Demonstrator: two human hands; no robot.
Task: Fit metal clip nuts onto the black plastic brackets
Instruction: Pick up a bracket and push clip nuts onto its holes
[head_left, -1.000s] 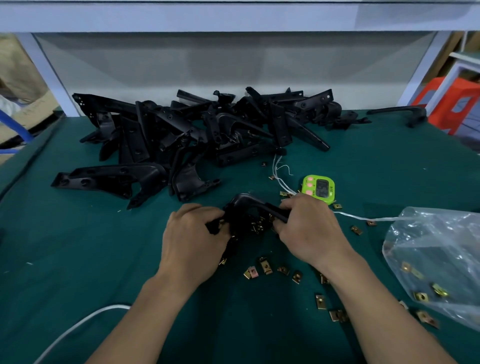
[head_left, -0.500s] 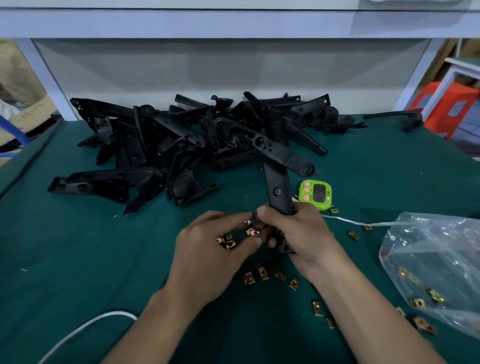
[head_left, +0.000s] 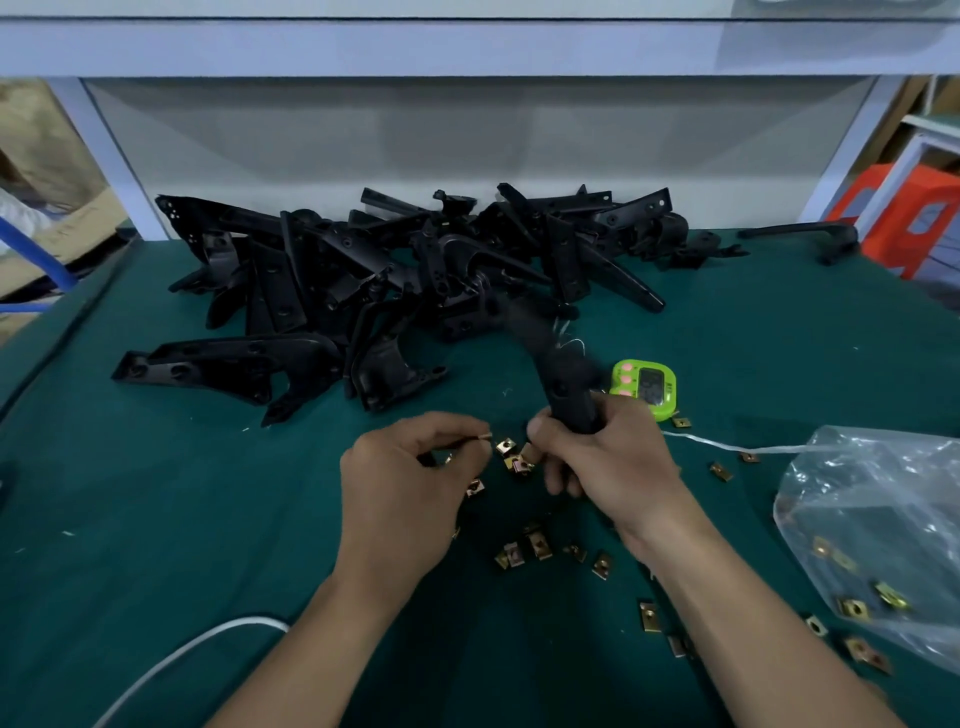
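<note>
1. The right hand is closed around the lower end of a black plastic bracket, which rises away from the fist toward 11 o'clock; its upper part is motion-blurred.
2. The left hand sits at 9 o'clock of the right hand, fingertips pinched together on what looks like a small clip nut, though blur makes that uncertain.
3. Between the two hands, a few loose clip nuts lie on the green table mat, just beside the right thumb.
4. More brass-coloured nuts are scattered at 6 o'clock of the hands, between the forearms.
5. A heap of black brackets fills the mat at 12 o'clock, well apart from the hands.
6. A green timer lies at 1 o'clock of the right hand, near the held bracket.
7. A clear plastic bag holding nuts rests at 3 o'clock.
8. A white cable curves across the mat at 7 o'clock.
</note>
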